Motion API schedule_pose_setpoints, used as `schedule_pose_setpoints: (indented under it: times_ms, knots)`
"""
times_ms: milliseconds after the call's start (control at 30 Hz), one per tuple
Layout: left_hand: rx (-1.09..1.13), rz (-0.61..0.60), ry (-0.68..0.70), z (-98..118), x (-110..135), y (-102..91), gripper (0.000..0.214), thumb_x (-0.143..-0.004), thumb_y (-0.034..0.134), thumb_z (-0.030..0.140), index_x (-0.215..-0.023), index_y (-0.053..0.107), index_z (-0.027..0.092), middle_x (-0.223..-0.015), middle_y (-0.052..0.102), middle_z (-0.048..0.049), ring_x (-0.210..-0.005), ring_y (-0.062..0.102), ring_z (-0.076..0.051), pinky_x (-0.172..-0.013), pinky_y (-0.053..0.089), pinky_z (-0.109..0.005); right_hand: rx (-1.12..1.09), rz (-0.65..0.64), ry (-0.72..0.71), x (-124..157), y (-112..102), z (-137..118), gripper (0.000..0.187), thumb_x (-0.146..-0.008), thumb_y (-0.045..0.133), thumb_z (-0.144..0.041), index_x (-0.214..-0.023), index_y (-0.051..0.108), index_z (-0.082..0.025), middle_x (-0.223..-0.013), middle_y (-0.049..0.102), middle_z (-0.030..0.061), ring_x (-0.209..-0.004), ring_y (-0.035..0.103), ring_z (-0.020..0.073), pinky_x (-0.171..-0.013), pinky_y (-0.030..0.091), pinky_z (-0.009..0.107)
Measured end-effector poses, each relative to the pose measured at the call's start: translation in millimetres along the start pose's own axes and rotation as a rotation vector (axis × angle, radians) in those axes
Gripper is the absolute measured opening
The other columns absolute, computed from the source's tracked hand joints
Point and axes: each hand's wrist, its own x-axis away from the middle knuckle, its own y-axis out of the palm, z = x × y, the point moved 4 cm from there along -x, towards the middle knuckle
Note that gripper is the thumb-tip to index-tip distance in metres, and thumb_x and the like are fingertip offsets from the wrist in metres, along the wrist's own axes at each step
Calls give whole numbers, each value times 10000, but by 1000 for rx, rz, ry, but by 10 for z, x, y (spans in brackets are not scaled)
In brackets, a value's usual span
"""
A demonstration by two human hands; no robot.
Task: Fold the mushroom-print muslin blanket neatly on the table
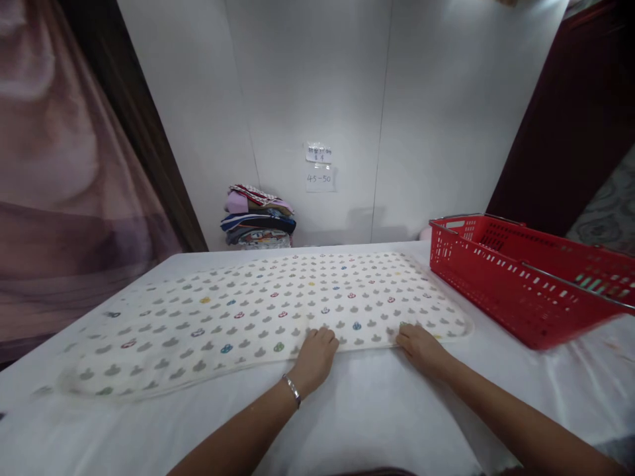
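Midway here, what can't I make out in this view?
Head view:
Left hand, right hand: undersides hidden by their own backs; grip on patterned cloth unclear.
Red basket: floor hidden by near wall; right end cut off by picture edge.
Upper sign: writing too small.
Clothes pile: base behind white table.

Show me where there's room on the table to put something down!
In front of the patterned cloth, bare table shows between the left forearm and right forearm, and left of the left forearm. More lies between the right forearm and red basket. The middle is covered by the cloth; the basket crowds the right.
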Motion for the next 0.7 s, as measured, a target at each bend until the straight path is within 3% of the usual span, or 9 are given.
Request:
schedule_pose_setpoints:
  times_ms: [100,267,400,533,700]
  knots:
    - [18,-47,-41,4,33,40,250,-759,386,-32,-820,529,164,-863,560,-47,-819,494,-191,-735,386,-332,-27,35,30,72,-1,-2,227,-760,386,-5,-745,545,-168,-827,562,49,-776,468,163,-693,303,282]
    - [67,-172,-45,59,132,173,276,-768,369,-28,-859,545,166,-861,580,-43,-821,523,-191,-714,408,-319,-61,-50,62,144,54,7,193,-775,409,-28,-760,534,-174,-825,566,37,-796,488,163,-743,324,292]
    - [73,-156,-48,72,184,224,310,-789,387,-11,-964,562,175,-919,599,-42,-870,535,-200,-756,422,-333,-67,-33,57,193,107,63,184,-782,424,-40,-776,551,-173,-853,571,49,-806,492,174,-734,345,293]
    - [64,-145,-56,71,197,233,276,-821,387,8,-910,589,173,-917,607,-41,-862,544,-199,-760,433,-335,-87,6,64,318,166,278,200,-803,422,-57,-818,582,-176,-890,585,58,-839,505,183,-747,370,297]
    - [79,-125,-51,75,199,226,278,-827,400,16,-933,603,174,-921,607,-40,-876,546,-203,-764,445,-343,-55,36,153,601,169,734,260,-845,401,-105,-951,624,-187,-998,600,85,-920,520,199,-805,400,311]
